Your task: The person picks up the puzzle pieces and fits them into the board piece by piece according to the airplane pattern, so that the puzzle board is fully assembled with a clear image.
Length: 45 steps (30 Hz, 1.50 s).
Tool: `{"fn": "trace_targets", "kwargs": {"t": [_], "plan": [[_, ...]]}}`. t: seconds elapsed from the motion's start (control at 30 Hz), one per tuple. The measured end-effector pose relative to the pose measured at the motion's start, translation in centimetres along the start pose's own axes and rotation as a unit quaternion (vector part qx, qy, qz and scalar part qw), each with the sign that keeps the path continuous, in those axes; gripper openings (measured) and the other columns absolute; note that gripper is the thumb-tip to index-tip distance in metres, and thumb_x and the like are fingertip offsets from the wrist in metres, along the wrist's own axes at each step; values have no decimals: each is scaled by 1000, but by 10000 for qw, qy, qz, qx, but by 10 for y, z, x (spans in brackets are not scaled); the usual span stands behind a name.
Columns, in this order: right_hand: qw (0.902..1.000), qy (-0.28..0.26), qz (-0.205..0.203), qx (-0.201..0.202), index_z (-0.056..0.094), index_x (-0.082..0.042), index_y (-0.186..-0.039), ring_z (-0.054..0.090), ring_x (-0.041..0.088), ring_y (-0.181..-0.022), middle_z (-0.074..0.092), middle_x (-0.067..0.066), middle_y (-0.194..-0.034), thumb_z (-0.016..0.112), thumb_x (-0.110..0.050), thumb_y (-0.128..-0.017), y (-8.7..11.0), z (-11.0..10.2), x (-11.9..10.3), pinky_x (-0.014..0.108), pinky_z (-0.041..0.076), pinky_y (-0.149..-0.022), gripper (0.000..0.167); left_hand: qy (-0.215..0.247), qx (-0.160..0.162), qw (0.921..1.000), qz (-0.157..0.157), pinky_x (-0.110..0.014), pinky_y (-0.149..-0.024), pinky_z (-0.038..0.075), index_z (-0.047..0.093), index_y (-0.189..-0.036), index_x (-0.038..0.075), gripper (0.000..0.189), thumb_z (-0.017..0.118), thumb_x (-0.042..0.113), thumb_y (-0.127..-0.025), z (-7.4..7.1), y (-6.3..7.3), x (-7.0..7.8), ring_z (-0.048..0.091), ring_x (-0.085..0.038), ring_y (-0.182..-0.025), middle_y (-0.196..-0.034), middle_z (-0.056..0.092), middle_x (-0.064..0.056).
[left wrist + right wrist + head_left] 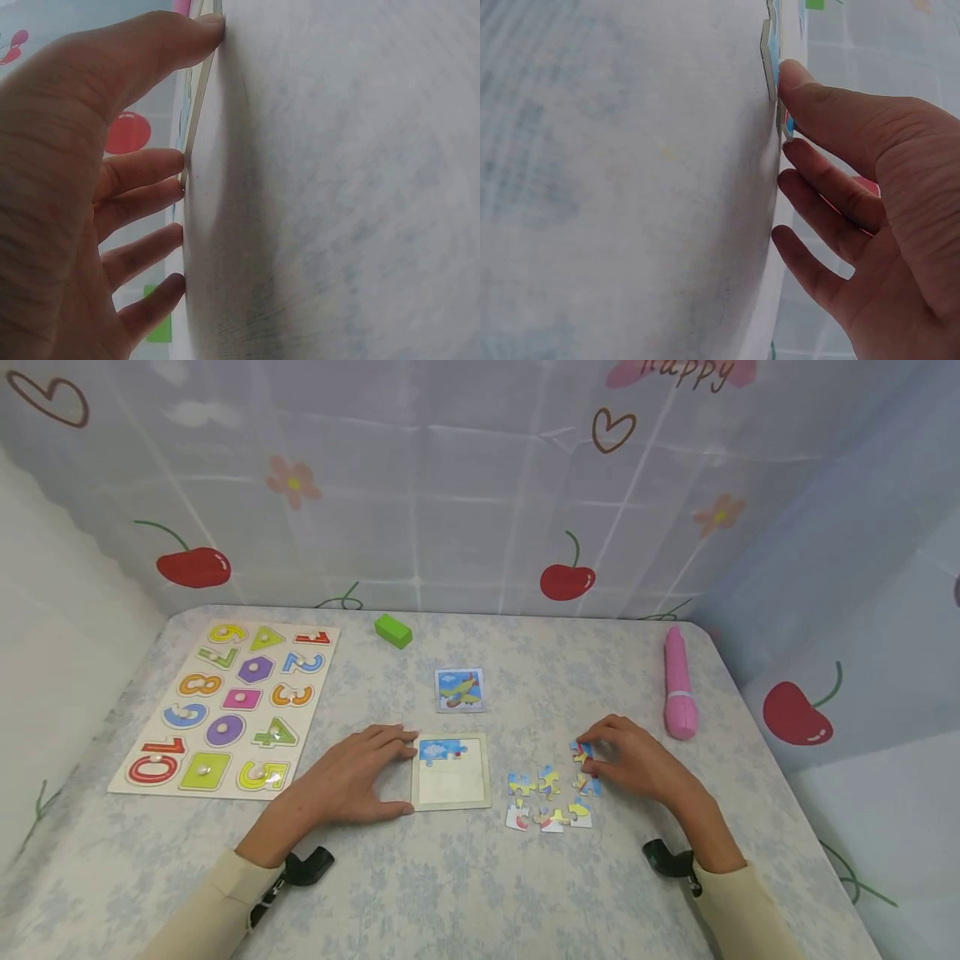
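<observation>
My left hand (348, 777) lies at the left side of a square puzzle tray (415, 777), its spread fingertips and thumb touching the edge. In the tray's top left, joined blue sky pieces (442, 750) are in place. Over on the right, my right hand (633, 760) pinches a jigsaw piece (579, 750) between thumb and finger; the left wrist view shows the tray edge-on, the right wrist view shows the piece (788, 124) at the fingertips. Several loose jigsaw pieces (548, 781) lie between the tray and this hand. One loose piece (587, 784) sits just below the pinched one.
A picture card with an airplane (460, 691) lies behind the tray. Further back is a green block (393, 632). A number-and-shape peg board (232, 710) occupies the left side, and a pink cylindrical object (678, 685) lies at the right. A printed curtain (480, 485) hangs behind the table.
</observation>
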State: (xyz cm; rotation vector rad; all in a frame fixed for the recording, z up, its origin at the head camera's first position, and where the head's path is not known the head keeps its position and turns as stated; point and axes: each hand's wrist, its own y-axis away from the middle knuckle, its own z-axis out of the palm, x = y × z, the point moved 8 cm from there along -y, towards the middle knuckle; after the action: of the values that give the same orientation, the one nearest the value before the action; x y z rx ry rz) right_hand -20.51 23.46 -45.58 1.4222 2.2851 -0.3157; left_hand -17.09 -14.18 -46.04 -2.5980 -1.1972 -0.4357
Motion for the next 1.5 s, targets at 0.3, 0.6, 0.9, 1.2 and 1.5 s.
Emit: {"fn": "trace_targets", "kwargs": {"t": [0.3,0.6,0.9,1.2,1.5], "plan": [[9998,-27,-187,77,77,-11,-128,64,27,-120,70,5,-126,88,-20,-93,-6,-2,-12,53,57,-102,38,17,-93,9999,-76,-54,-115,48,69,-140,11,76,90,56,-82,2,0,-1,50,-28,-148,-159,56,-2],[9985,88,-526,99,78,-12,-127,65,25,-116,70,4,-123,88,-20,-92,-22,-6,-36,50,59,-100,37,27,-16,10000,-28,-55,-113,49,70,-138,11,75,91,55,-81,-1,0,1,51,-29,-146,-158,56,-3],[9980,91,-618,46,79,-14,-126,64,25,-119,69,4,-125,89,-22,-92,-37,-5,-58,49,58,-102,36,75,5,10000,-29,-54,-113,49,70,-137,11,72,90,55,-83,0,0,0,52,-29,-145,-157,57,-3],[9963,89,-859,-16,79,-14,-126,65,28,-116,69,8,-124,89,-23,-92,-50,-2,-77,47,58,-101,36,94,-85,9998,-119,-55,-112,49,70,-138,11,73,89,55,-83,-2,-1,-1,52,-29,-145,-157,56,-3],[9955,156,-929,-78,79,-13,-126,66,28,-117,70,8,-125,89,-23,-92,-61,2,-97,46,59,-100,38,142,-104,9998,-132,-55,-113,49,70,-137,12,71,89,54,-83,-2,-1,0,51,-29,-145,-157,56,-3]]}}
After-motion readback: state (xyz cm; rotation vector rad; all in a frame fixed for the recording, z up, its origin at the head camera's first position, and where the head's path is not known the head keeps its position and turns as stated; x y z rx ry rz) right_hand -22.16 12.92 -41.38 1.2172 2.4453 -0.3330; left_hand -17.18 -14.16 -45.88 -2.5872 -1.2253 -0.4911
